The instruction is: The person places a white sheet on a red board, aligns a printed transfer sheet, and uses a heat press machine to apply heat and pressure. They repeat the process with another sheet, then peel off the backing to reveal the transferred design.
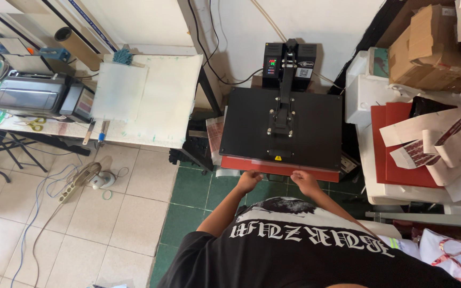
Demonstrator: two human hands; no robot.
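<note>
A heat press (281, 128) with a flat black upper plate is seen from above, standing against a white wall. Under the plate a red pad (278, 169) is shown along the front edge, with a thin pale sheet (273, 162) lying on it just below the plate's front rim.

The left hand (249, 181) is placed at the front edge of the red pad, left of centre, with the fingers curled inward; whether anything is pinched between them cannot be told. The right hand (306, 182) is set at the same edge, right of centre, also with the fingers bent and drawn together, and its grip cannot be made out either. The 2 hands are held near each other, both touching or just beside the pad's lower rim. A black shirt with pale lettering is worn by the person.

To the left of the press a white board (161, 101) is laid on a table, with a smaller white sheet (119, 92) on top of it. Further left a grey printer (30, 95) is seen. On the tiled floor below, a power strip (69, 191) and loose cables are spread.

To the right of the press, red pads (401, 160) are stacked on a white surface, partly covered by long paper strips (444, 144). Cardboard boxes (428, 48) are piled in the upper right corner.
</note>
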